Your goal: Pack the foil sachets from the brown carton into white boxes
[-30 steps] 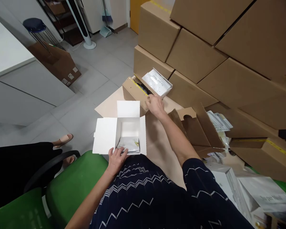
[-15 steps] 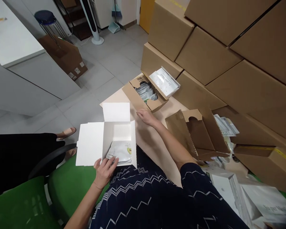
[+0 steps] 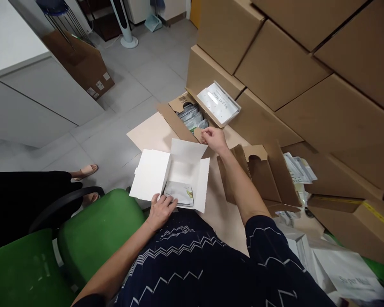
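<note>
a seated person packs flat packets into a white box [image 3: 153,172] held open on the lap. the left hand [image 3: 161,209] grips the box's near edge, fingers curled over the rim and touching the silvery packets [image 3: 179,192] lying flat on its floor. the right hand [image 3: 213,139] reaches forward to an open brown carton [image 3: 176,121] on the floor, fingers pinched at its front flap; whether they hold a packet cannot be told. by the look of it the work is at an early stage: only a thin layer lies in the white box, most of its depth bare, while the carton holds a row of upright packets [image 3: 193,117]. a printed white pack [image 3: 219,102] rests on the carton's far edge, beside stacked cardboard boxes [image 3: 275,64]. an emptied brown tray [image 3: 262,175] lies just right of the arm.
</note>
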Motion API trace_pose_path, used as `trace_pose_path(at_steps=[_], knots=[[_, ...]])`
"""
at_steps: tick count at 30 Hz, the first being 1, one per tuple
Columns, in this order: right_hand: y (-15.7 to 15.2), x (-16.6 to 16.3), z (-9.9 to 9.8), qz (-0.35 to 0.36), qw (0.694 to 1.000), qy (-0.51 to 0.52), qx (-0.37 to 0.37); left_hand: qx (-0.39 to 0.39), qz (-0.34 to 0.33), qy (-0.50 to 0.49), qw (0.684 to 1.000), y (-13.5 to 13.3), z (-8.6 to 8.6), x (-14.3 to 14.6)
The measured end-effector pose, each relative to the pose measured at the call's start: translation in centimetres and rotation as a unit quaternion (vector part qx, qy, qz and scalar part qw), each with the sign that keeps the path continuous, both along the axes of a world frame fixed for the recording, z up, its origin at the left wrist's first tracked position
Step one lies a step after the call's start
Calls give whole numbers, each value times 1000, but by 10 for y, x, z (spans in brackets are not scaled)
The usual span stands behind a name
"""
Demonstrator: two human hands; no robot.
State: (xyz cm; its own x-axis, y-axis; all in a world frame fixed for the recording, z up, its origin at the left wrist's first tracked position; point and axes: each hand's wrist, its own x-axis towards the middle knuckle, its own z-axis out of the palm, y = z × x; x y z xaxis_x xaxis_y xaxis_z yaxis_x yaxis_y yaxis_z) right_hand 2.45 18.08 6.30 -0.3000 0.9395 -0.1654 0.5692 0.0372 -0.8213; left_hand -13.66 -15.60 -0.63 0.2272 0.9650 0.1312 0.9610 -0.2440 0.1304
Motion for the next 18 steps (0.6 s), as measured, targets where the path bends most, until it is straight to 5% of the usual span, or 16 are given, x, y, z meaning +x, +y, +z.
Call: trace_pose_path(at_steps=[3, 8, 13, 18], knots=[[19, 0, 16, 80, 982, -111, 132, 2, 34, -5, 999, 10, -2, 21], [35, -12, 30, 233, 937, -234, 112, 30, 58, -7, 998, 19, -1, 34], [28, 2, 43, 123, 930, -315, 147, 23, 52, -10, 998, 23, -1, 31], [22, 15, 51, 124, 873, -471, 24, 6, 51, -9, 999, 28, 0, 30]])
